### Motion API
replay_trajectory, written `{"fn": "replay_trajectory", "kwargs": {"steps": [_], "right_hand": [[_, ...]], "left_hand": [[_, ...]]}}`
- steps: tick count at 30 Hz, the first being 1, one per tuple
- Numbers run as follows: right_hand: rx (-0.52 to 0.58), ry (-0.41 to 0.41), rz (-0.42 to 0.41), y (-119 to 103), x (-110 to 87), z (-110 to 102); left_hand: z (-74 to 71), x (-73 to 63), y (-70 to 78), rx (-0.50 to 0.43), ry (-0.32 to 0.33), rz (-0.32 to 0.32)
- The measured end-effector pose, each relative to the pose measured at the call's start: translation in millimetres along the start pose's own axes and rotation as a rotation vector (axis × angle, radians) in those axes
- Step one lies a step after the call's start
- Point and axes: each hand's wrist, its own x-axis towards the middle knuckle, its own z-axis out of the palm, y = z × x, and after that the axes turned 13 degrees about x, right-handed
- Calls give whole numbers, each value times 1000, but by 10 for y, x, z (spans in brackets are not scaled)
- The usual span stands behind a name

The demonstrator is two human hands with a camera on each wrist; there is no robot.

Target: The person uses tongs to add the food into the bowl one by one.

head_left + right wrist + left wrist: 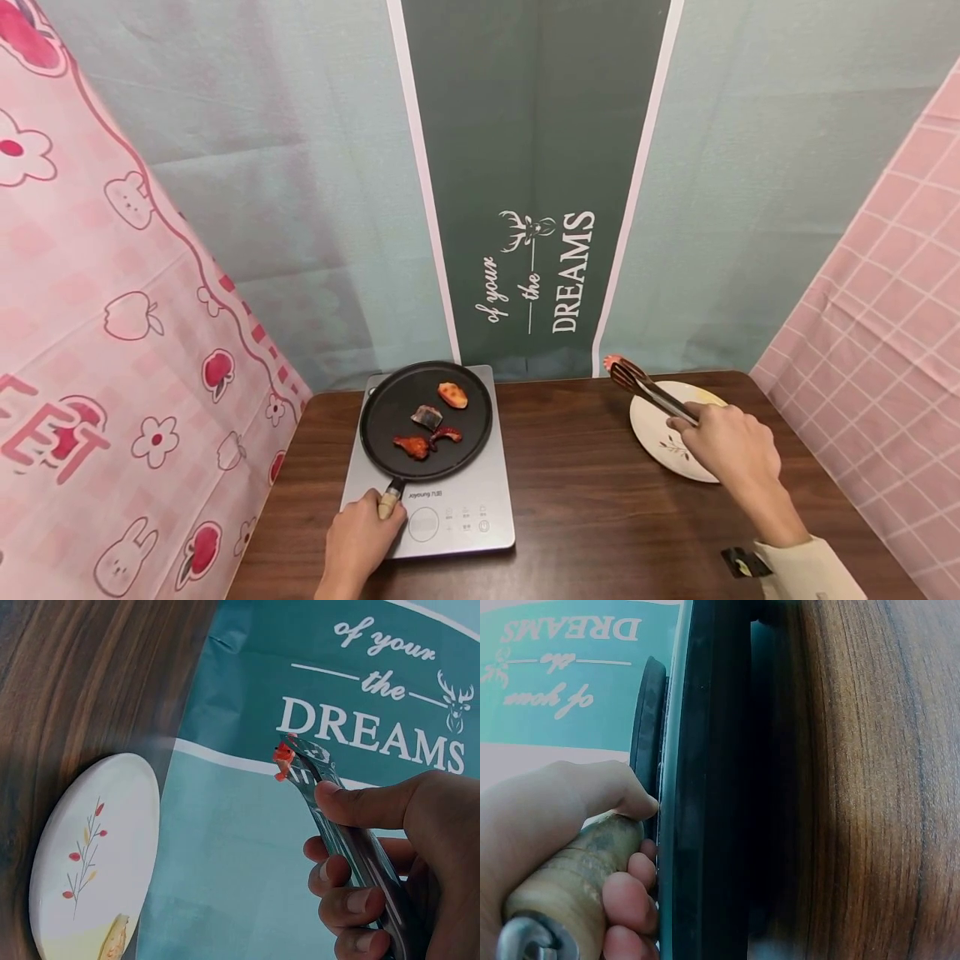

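Observation:
In the head view my left hand (362,533) grips the wooden handle (390,500) of a round black frying pan (393,392). The left wrist view shows the thumb along the handle (585,862) and the fingertips curled under it. Several pieces of food lie in the pan: a reddish drumstick-like piece (412,447), a dark red tentacle-like curl (447,434), a grey-skinned chunk (427,417) and an orange oval slice (452,395). My right hand (731,446) holds metal tongs (652,392) above the plate's far left side. Their tips pinch a small orange-red piece (283,759), its kind unclear.
The pan stands on a silver induction cooker (495,508). A white plate (652,429) with a twig pattern lies at the right, a yellowish piece (115,939) at its edge. Cloth walls (337,208) enclose the wooden table (562,483). A small dark object (745,562) sits by the right sleeve.

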Motion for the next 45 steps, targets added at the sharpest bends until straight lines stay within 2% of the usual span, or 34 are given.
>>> {"fn": "replay_trajectory", "kwargs": {"steps": [18,25,30,38,45], "right_hand": [[14,51,-55,-191,53,98],[8,79,-109,-280,58,157],[14,79,-95,-358,86,189],[1,87,-131,-474,134,251],[-7,53,-134,-594,180,295]], "left_hand": [[-4,-16,-9,2,47,16],[-8,-22,-3,0,23,6],[1,-9,-8,-3,21,3],[-1,-14,3,-1,27,9],[-5,-11,-5,-2,28,7]]}}
